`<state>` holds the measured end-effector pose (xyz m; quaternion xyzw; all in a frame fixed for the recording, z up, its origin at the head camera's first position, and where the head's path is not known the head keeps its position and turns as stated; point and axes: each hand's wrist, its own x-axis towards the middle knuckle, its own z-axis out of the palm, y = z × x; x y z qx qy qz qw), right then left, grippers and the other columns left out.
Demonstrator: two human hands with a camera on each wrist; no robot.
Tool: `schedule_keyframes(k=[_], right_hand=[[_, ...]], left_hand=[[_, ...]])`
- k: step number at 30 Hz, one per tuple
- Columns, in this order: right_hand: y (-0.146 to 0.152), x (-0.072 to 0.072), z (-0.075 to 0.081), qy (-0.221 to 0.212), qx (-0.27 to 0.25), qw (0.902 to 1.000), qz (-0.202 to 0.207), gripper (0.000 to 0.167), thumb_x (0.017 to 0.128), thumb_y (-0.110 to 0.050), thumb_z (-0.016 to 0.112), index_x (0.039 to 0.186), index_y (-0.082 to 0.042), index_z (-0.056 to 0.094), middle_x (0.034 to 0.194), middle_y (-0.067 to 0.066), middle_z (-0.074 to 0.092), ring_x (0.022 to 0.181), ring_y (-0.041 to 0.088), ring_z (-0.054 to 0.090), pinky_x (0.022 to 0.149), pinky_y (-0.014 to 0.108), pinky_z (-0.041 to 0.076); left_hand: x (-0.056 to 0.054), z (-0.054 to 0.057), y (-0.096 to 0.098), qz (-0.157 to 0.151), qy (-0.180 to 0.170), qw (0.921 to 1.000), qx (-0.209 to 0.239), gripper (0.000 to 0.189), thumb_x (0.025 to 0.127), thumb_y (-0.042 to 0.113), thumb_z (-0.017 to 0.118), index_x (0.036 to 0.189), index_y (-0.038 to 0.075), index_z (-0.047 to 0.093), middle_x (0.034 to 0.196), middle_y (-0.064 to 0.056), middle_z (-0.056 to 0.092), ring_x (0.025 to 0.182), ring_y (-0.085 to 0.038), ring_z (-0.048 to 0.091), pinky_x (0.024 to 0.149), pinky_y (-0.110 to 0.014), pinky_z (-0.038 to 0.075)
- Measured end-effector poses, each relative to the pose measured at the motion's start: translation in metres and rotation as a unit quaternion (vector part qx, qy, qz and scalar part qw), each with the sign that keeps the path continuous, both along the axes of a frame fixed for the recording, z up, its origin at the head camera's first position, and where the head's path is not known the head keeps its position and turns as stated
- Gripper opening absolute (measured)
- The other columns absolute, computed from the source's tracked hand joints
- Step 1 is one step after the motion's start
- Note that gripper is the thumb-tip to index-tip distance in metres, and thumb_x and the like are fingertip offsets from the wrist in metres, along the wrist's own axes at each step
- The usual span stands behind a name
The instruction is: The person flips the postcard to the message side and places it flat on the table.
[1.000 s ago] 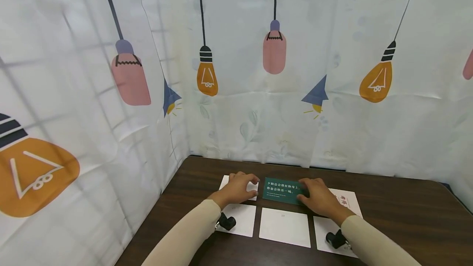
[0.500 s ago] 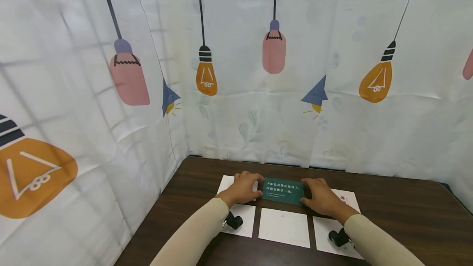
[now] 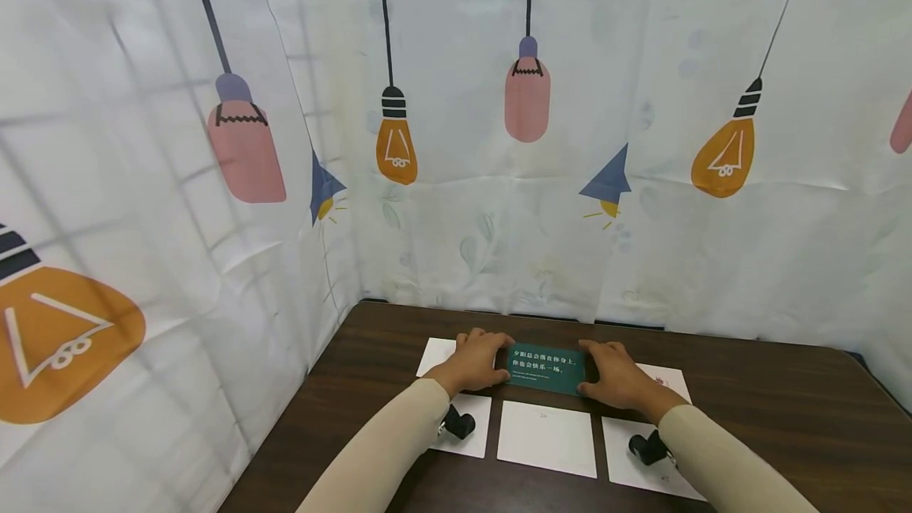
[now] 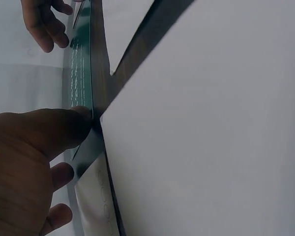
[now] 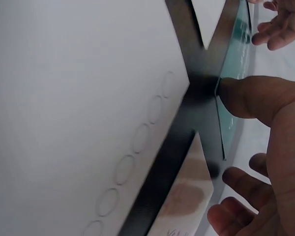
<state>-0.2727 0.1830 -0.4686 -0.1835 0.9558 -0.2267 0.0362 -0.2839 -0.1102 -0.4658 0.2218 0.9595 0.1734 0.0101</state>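
Note:
A green card (image 3: 546, 369) with white lettering lies flat in the middle of the far row on the table. My left hand (image 3: 473, 362) holds its left end, the thumb at the near edge and a finger toward the far edge. At the opposite end, my right hand (image 3: 617, 374) holds the card the same way. The left wrist view shows the left thumb (image 4: 81, 123) against the card's near edge. In the right wrist view the right thumb (image 5: 233, 96) touches that edge too. The other fingers hang loosely bent.
White cards flank the green one: one at upper left (image 3: 431, 353), another with red writing (image 3: 670, 378) at right. A blank-looking card (image 3: 546, 438) lies nearer, between two more under the wrists. A printed curtain (image 3: 484, 244) hangs behind the brown table (image 3: 777, 402).
My left hand has moved right, off the upper-left white card, to the green card's left end. The right hand has shifted slightly at its end; the card looks about where it was.

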Motion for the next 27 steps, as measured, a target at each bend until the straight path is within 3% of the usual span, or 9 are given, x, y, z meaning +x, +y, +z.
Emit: schedule_keyframes(k=[14,27], right_hand=[[-0.003,-0.008,0.0,-0.012,0.018,0.9997,0.011,0.083,0.081,-0.024,0.087,0.15,-0.002,0.047,0.146,0.021,0.052,0.136,0.048,0.037,0.108,0.067,0.031],[-0.009,-0.011,0.01,-0.016,0.049,0.9983,0.027,0.086,0.077,-0.026,0.087,0.149,-0.001,0.047,0.142,0.022,0.053,0.131,0.046,0.042,0.109,0.065,0.031]], left_hand=[[0.0,0.002,0.001,0.005,-0.003,1.0,-0.002,0.057,0.088,0.034,0.082,0.139,0.023,0.059,0.134,0.008,0.063,0.124,-0.022,0.046,0.095,-0.043,0.028],[0.002,0.004,0.003,0.004,-0.006,1.0,0.002,0.058,0.088,0.032,0.083,0.14,0.023,0.059,0.134,0.007,0.064,0.124,-0.022,0.046,0.096,-0.043,0.029]])
